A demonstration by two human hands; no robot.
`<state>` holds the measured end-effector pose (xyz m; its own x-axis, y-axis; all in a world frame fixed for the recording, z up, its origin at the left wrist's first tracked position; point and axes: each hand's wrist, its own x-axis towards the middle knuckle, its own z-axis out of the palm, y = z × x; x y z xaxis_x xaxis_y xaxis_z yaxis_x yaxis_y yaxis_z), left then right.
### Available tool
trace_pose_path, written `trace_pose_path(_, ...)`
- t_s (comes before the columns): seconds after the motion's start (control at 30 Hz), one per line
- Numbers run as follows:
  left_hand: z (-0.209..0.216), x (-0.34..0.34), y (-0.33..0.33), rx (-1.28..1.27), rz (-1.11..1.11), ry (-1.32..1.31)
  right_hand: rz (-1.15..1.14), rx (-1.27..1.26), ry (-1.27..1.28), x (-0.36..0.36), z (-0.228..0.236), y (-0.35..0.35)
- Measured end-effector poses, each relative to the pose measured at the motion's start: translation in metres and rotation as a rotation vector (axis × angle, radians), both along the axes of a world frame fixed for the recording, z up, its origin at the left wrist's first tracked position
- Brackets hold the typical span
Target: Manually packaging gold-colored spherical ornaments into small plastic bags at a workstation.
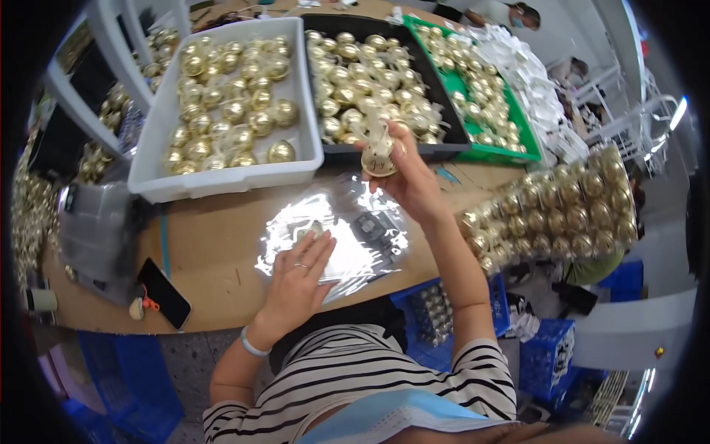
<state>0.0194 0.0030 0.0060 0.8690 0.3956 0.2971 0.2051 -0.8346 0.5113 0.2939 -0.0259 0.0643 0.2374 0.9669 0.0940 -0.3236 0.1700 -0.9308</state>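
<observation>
Bell is up in the right hand, above the table, just in front of the black tray. Thumb and fingers are closed on its sides, mouth down, ribbon on top. Lettering faces the wearer; I'd guess that side grip is so the print shows.

Left hand is palm down, fingers straight and close together, on the clear film right in front of the body. Probably there to stop slick film sliding. No pinch I can make out. Pale gold patch by the fingertips: can't tell what it is. Dark patch on the film's right is also unclear, glare's heavy.

White tray, black tray and green tray stand side by side beyond the film, all loaded with gold pieces; likely put there for short reach, leaving the near side to work on. Gold packs sit beside the right forearm. Phone lies left by the near edge, presumably out of the way.
</observation>
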Motion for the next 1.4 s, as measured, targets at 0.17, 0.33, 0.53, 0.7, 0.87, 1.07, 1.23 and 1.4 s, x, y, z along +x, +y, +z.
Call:
trace_pose_path(0.17,0.001,0.004,-0.001,0.000,0.030,0.004,-0.038,0.022,0.293,0.000,-0.012,-0.048)
trace_pose_path(0.33,0.002,0.006,-0.007,0.008,0.065,0.009,-0.018,-0.092,0.138,0.020,-0.032,-0.087)
trace_pose_path(0.53,0.003,0.009,-0.003,-0.007,0.061,-0.009,-0.522,-0.418,-1.419,0.032,-0.070,-0.130)
trace_pose_path(0.7,0.004,0.010,0.009,-0.054,0.023,-0.053,-0.410,-0.310,-1.488,0.028,-0.084,-0.148)
trace_pose_path(0.87,-0.002,0.006,0.011,-0.053,0.033,-0.075,-0.177,-0.370,-1.224,0.049,-0.062,-0.150)
trace_pose_path(1.07,-0.013,0.008,0.010,-0.101,0.062,-0.147,-0.375,-0.250,-1.117,0.018,-0.049,-0.143)
trace_pose_path(1.23,-0.019,0.005,0.009,-0.141,0.067,-0.166,-0.151,-0.237,-0.968,0.011,-0.067,-0.135)
trace_pose_path(1.4,-0.016,0.003,0.011,-0.121,0.033,-0.118,0.412,-0.117,-0.601,0.016,-0.067,-0.096)
